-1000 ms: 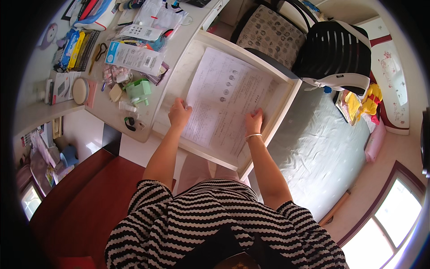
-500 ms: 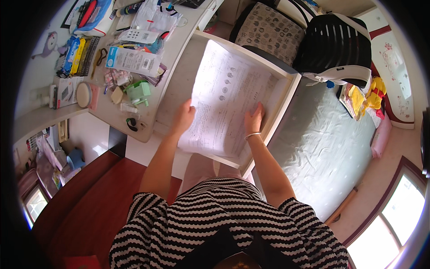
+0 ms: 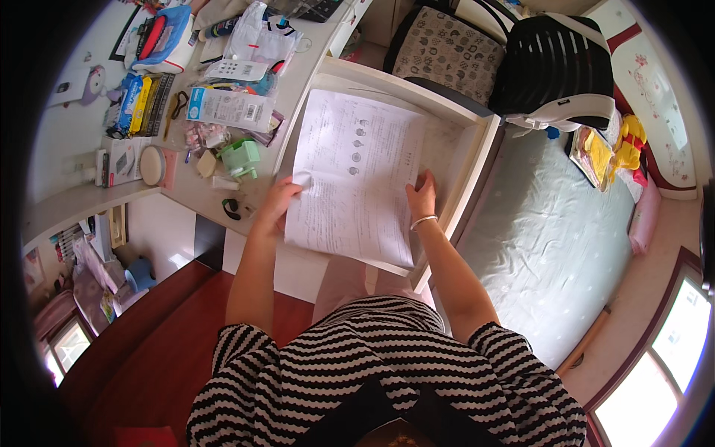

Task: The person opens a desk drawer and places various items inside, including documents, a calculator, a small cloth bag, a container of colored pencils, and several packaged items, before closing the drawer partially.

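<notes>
A large printed paper sheet (image 3: 350,179) stretches between my two hands, over the open pale drawer (image 3: 454,145). My left hand (image 3: 280,203) pinches the sheet's left edge, with the fingertips tucked partly behind it. On the opposite side, my right hand (image 3: 422,197) grips the right edge, its wrist wearing a light bangle (image 3: 424,221). Lines of print and a short column of small dark round pictures show on the sheet. The paper hides much of the drawer's inside, and whether more sheets lie behind it I cannot tell.
Left of the drawer, the white desk (image 3: 290,97) carries packages, a green plastic box (image 3: 240,157), a round pale case (image 3: 153,165) and dark hair ties. A patterned bag (image 3: 450,52) and a black backpack (image 3: 555,71) stand beyond the drawer. The bed (image 3: 544,238) lies to the right.
The sheet has shifted left and lies flatter to view, less glared by light. My left hand has moved left with its edge; my right hand has barely moved.
</notes>
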Motion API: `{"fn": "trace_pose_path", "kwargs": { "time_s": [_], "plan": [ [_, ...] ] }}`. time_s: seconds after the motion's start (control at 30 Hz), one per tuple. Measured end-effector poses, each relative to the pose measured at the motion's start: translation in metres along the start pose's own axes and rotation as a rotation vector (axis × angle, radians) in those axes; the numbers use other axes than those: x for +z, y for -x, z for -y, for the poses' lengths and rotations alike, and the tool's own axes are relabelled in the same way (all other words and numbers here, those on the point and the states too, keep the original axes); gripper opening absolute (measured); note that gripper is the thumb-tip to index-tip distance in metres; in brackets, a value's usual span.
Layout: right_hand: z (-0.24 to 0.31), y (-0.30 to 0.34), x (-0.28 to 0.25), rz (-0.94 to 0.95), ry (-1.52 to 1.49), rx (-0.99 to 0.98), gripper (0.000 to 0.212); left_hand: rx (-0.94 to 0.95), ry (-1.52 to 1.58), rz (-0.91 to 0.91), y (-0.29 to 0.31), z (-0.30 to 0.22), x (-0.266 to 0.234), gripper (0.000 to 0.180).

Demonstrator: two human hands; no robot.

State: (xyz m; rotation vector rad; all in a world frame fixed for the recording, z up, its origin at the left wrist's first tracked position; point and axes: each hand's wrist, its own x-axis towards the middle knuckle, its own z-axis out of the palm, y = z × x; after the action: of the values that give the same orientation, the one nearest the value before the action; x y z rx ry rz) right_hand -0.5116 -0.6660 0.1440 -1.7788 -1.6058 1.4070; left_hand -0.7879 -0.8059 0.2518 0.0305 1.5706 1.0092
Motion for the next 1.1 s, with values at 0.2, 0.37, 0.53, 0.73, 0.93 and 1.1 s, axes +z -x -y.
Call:
{"fn": "trace_pose_path", "kwargs": {
  "time_s": [0.2,0.37,0.53,0.73,0.93,1.1],
  "plan": [
    [-0.019,0.008,-0.005,0.166,-0.187,0.132,0.031,0.251,-0.277,0.073,0.032,0.012,0.013,0.029],
    [0.035,0.055,-0.021,-0.008,-0.519,0.029,0.019,0.545,-0.595,0.229,0.112,-0.036,0.034,0.035],
    [0.084,0.097,-0.074,-0.135,-0.681,-0.161,0.019,0.761,-0.76,0.307,0.179,-0.084,0.067,0.039],
    [0.025,0.085,-0.149,-0.213,-1.061,0.07,0.008,1.312,-0.87,0.398,0.213,-0.078,0.178,0.015],
    [-0.068,0.071,-0.186,-0.028,-1.088,0.177,0.011,1.349,-1.065,0.691,0.258,-0.032,0.28,0.014],
    [-0.109,0.096,-0.215,-0.055,-1.126,0.197,0.011,1.496,-0.973,0.746,0.277,0.003,0.317,0.014]
  ]
}}
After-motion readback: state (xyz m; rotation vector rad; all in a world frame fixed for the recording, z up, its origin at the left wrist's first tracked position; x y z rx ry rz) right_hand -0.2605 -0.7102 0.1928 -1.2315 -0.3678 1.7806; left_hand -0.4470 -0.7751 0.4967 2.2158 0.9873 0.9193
